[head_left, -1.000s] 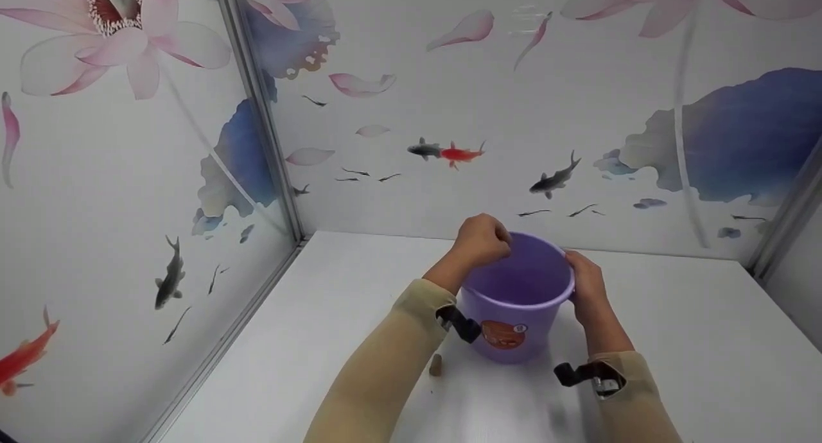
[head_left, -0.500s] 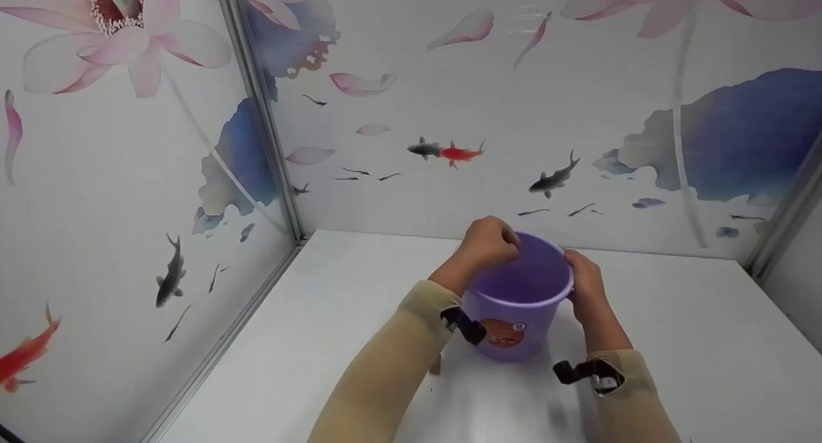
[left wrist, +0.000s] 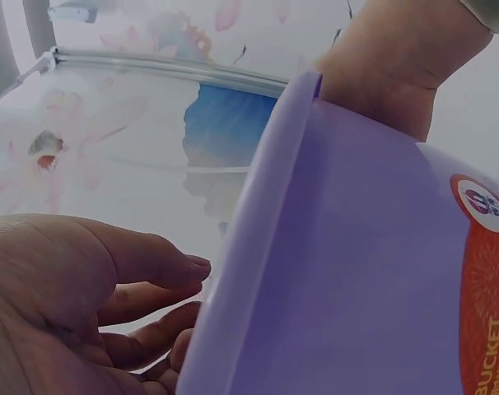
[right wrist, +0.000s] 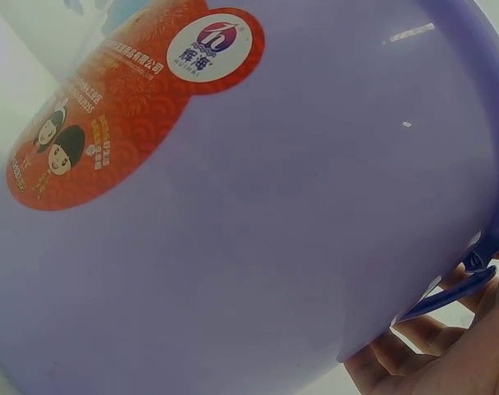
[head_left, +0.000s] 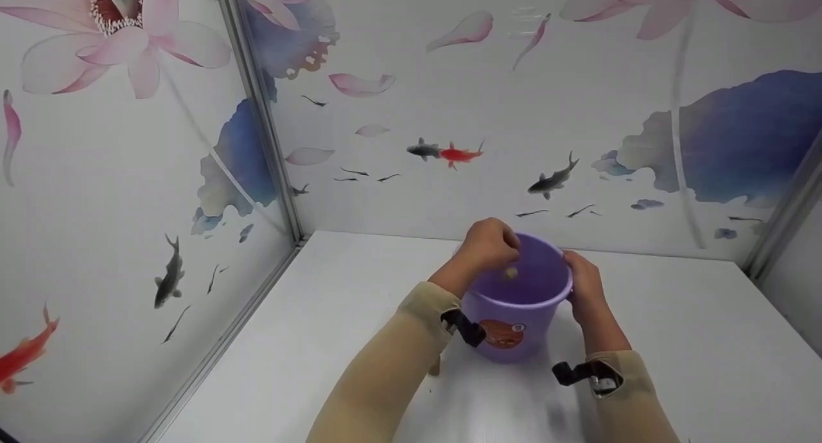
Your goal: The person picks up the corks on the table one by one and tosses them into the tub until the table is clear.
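Note:
A purple plastic bucket (head_left: pixel 514 334) with an orange-red label stands upright on the white table. My left hand (head_left: pixel 485 244) is over its left rim, fingers loosely bent; in the left wrist view the thumb and fingers (left wrist: pixel 151 255) show nothing between them. Just below that hand, inside the bucket's mouth, is a small tan piece (head_left: pixel 510 273), apparently apart from the fingers. My right hand (head_left: pixel 584 282) grips the bucket's right rim and side, near the blue-purple handle (right wrist: pixel 451 296). Another small brown piece, shaped like a short cylinder (head_left: pixel 435 366), lies partly hidden behind the left forearm.
The white table (head_left: pixel 693 340) runs back to white panels (head_left: pixel 398 205) printed with lotus flowers and fish. A metal frame post (head_left: pixel 260 109) stands at the left corner. Black camera mounts (head_left: pixel 462 326) sit on both wrists.
My left hand has moved slightly right over the bucket. The small tan piece has come into view below its fingers. The right hand keeps its grip on the rim.

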